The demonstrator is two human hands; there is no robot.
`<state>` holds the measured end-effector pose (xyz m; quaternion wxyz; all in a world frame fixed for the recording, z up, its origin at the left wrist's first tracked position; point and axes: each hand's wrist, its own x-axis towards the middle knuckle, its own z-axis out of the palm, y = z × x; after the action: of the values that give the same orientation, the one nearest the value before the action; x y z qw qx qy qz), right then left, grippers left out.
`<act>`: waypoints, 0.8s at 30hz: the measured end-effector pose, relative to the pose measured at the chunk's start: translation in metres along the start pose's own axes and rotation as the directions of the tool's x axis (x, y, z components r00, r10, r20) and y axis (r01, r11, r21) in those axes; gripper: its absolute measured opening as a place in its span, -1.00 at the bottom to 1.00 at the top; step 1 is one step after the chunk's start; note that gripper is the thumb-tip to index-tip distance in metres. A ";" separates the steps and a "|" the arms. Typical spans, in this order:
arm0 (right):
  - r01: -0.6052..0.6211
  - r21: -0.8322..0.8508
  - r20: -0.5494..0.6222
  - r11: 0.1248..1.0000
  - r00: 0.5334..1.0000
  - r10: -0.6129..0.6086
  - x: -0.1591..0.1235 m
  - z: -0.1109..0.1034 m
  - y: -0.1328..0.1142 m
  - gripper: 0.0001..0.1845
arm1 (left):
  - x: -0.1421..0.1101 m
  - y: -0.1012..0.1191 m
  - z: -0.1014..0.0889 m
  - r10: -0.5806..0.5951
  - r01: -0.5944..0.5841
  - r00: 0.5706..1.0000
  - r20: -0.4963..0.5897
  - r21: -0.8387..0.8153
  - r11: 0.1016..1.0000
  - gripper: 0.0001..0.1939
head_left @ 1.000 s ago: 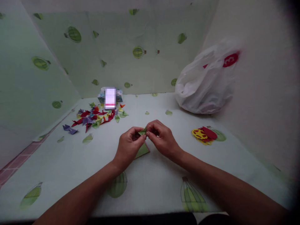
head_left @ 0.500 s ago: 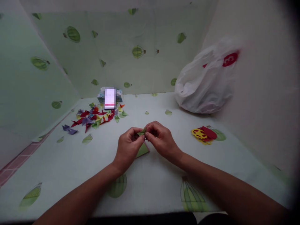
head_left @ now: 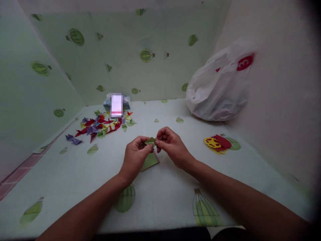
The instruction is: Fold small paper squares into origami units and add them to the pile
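A small folded piece of green paper (head_left: 151,141) is held up in front of me, above the table. My left hand (head_left: 135,154) pinches it between thumb and fingers from the left. At its right edge, the thumb and forefinger of my right hand (head_left: 172,146) close on the paper's corner, the other fingers curled. Beneath the hands lies a stack of green square paper (head_left: 150,162), partly covered by my left hand. The creases in the folded piece are too small to make out.
Many coloured folded paper cranes (head_left: 102,126) lie at the back left, before a lit phone (head_left: 116,105) leaning on a tissue box (head_left: 127,102). A white plastic bag (head_left: 218,90) stands at the back right. Red and yellow paper cut-outs (head_left: 217,143) lie at right on the balloon-patterned tablecloth (head_left: 165,204).
The folded green paper shows more of its face, its peak now standing above my left thumb. My right hand has shifted slightly up and its fingers have loosened a little. The view has drifted slightly.
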<state>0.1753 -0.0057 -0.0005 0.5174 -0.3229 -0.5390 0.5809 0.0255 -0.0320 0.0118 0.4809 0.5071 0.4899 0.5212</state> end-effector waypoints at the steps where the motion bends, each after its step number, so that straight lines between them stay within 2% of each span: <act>1: 0.002 0.007 0.002 1.000 1.000 -0.002 0.000 0.000 0.000 -0.74 | 0.000 0.000 0.000 -0.011 0.011 1.000 0.004 -0.014 1.000 -0.84; 9: -0.008 0.024 0.016 1.000 1.000 0.008 0.000 -0.003 -0.004 -0.82 | 0.003 0.001 -0.003 -0.040 0.038 0.999 -0.026 -0.070 0.997 -0.80; 13: -0.029 -0.037 0.024 0.999 0.999 0.030 0.000 -0.005 -0.003 -0.76 | 0.003 0.001 -0.002 -0.032 0.030 0.999 -0.042 -0.052 0.998 -0.80; 17: -0.101 -0.104 0.049 0.989 0.993 0.107 0.002 -0.005 0.000 -0.65 | 0.003 -0.001 -0.001 -0.025 0.025 0.999 -0.024 -0.035 0.999 -0.78; 20: -0.144 -0.089 0.048 0.986 0.988 0.148 0.003 -0.006 0.001 -0.65 | 0.004 -0.002 -0.002 -0.035 0.035 0.999 -0.010 -0.025 0.999 -0.78; 24: -0.135 -0.097 0.047 0.986 0.989 0.140 0.003 -0.006 -0.001 -0.69 | 0.006 -0.003 -0.003 -0.066 0.066 0.998 0.015 -0.044 0.997 -0.79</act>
<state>0.1805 -0.0011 -0.0003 0.4459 -0.3677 -0.5557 0.5976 0.0219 -0.0263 0.0093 0.5123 0.4834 0.4914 0.5123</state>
